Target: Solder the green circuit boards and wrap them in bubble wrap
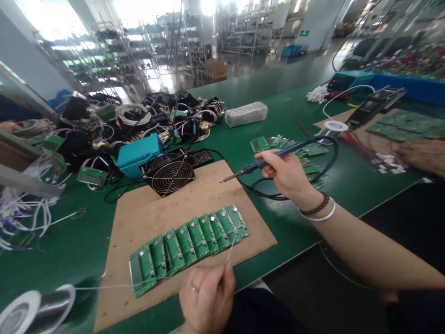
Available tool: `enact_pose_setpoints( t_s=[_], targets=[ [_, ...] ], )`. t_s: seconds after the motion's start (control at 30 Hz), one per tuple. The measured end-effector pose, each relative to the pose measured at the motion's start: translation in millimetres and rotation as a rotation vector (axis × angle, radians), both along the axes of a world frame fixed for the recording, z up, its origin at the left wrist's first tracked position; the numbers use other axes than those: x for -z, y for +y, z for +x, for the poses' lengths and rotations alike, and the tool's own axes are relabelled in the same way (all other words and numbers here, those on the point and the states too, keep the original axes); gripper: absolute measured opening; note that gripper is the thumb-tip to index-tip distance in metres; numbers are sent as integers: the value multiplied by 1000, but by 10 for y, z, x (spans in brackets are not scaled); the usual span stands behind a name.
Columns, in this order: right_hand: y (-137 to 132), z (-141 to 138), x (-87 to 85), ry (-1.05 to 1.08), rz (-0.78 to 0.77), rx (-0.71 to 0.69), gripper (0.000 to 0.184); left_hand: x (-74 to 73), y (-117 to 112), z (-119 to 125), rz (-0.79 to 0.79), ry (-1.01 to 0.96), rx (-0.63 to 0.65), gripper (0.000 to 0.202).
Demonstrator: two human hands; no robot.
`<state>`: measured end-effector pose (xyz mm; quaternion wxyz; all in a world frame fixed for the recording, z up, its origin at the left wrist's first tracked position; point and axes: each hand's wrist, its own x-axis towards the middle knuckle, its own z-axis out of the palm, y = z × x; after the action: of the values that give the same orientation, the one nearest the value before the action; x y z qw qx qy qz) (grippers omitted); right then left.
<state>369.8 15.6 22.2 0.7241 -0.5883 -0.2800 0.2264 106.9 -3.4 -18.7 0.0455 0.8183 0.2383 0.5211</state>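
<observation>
My right hand (285,174) is closed round a blue-handled soldering iron (264,161), its tip pointing left above the brown board (146,218). My left hand (206,297), near the table's front edge, pinches a thin solder wire (232,243) whose end rises toward a row of several green circuit boards (189,243) lying overlapped on the brown board. The wire trails left to a solder spool (38,308) at the bottom left.
A small round fan (169,175) and a blue box (139,155) stand behind the board, with tangled cables and parts beyond. More green boards (306,150) lie at right, by another spool (334,126). Another person's hand (422,157) rests at far right.
</observation>
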Motion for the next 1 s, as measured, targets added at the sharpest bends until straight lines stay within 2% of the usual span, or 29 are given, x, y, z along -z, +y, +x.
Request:
enact_pose_setpoints(
  t_s=[0.07,0.17,0.27,0.37,0.53,0.73,1.0],
  targets=[
    [166,28,-15,113,0,-19,21,-7,5,4,18,6,-3,15],
    [291,12,72,166,-24,-20,22,-3,-10,-6,19,22,-18,17],
    [281,-15,198,207,-56,-36,22,19,-40,-1,-27,-9,-81,21],
    [222,-14,251,237,-84,-45,23,30,-59,12,-62,-36,-110,23],
    [162,3,198,265,-104,-56,24,-9,-37,56,-117,-8,-96,24],
    [106,-37,172,223,-113,-103,25,-25,-11,132,-186,-51,-146,22],
    [75,-44,176,197,-117,-99,22,-42,-15,94,-221,6,-129,20]
  ],
)
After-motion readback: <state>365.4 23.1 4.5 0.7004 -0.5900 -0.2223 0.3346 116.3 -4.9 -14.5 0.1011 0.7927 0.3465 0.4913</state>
